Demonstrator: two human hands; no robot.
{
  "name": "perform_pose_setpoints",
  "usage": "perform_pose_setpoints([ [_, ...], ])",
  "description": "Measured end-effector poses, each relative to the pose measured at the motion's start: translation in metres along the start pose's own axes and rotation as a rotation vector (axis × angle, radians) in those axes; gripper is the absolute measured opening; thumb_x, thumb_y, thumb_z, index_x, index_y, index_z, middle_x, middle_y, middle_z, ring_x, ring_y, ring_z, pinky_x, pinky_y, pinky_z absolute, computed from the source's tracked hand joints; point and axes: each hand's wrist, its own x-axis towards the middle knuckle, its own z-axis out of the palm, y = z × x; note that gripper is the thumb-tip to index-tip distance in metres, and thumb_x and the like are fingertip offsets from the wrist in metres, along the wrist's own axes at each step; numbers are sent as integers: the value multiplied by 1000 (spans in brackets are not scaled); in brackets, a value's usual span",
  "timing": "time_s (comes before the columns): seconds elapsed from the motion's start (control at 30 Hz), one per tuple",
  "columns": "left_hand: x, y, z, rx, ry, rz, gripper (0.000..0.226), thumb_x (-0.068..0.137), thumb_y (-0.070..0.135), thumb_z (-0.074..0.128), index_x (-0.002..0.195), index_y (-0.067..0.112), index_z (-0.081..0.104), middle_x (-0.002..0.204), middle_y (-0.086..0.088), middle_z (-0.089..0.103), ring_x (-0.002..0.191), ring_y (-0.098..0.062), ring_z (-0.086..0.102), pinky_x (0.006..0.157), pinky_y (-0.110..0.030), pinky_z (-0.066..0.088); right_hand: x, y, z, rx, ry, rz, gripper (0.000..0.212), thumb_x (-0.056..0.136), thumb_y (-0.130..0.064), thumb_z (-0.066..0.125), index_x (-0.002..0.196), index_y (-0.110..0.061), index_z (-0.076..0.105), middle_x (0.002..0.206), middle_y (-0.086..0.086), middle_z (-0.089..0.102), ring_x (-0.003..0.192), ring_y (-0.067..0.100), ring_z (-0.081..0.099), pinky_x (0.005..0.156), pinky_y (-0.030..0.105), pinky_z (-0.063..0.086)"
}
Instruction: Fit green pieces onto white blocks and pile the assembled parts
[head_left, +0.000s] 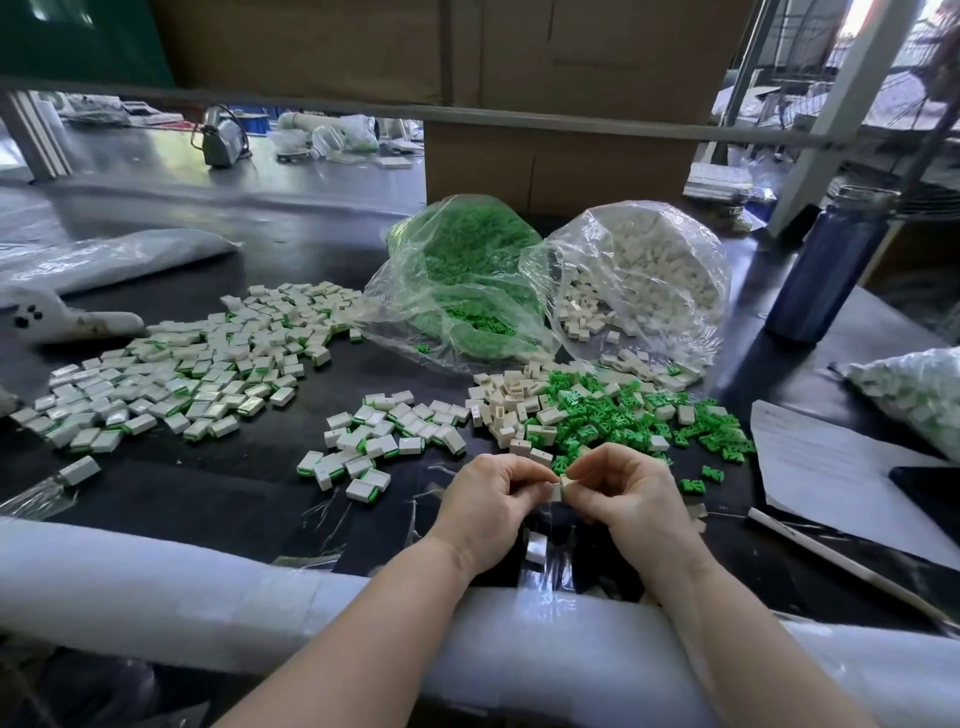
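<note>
- Dark surface holds heaps of parts
- Both hands meet in the middle, left hand and right hand pinching one white block
- Loose green pieces lie just behind, nearer the right hand

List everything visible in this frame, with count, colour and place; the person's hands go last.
assembled parts: many, white with green edges, large spread at left plus a smaller group at centre
loose white blocks: many, white, heap ahead of the hands
loose green pieces: many, green, heap right of the blocks
bag of green pieces: one, clear plastic, centre back
bag of white blocks: one, clear plastic, beside it on the right
bottle: one, dark blue, right
cardboard boxes: brown, behind the bags
foam roll: one, white, table's near edge
white block: one, pinched between both hands
left hand: pinches the block
right hand: pinches the block
</note>
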Motion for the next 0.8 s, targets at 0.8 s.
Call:
perform_pose_setpoints([
  [0.8,-2,4,-1,76,-31,105,13,84,9,66,93,12,74,78,10,62,83,-11,62,85,-22,48,-1,-1,-2,-13,-34,2,26,70,9,72,66,-15,64,64,0,65,61,9,60,59,20,50],
])
